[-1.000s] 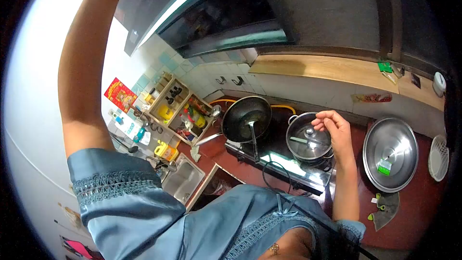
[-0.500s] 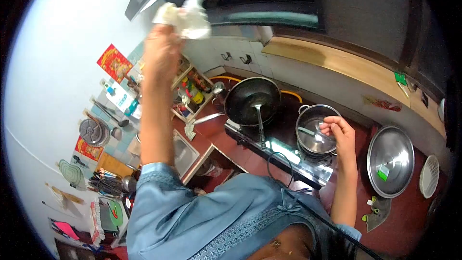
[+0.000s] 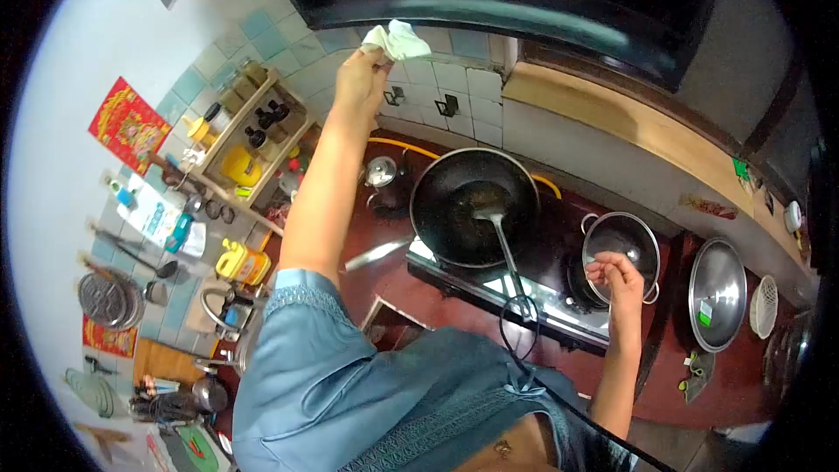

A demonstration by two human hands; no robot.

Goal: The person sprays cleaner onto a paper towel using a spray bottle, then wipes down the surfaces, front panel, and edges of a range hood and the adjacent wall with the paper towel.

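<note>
Though pinched, cloth (image 3: 398,38) above grip (image 3: 360,79).

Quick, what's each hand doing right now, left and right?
Left hand: raised, closed on a white cloth under the black hood.
Right hand: over the pot lid, fingers curled; whether it grips the lid cannot be told.

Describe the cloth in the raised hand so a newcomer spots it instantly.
Find the black range hood over the stove. Just under its left edge, against the tiled wall, the left hand pinches a crumpled white cloth, the only white rag held aloft.
</note>
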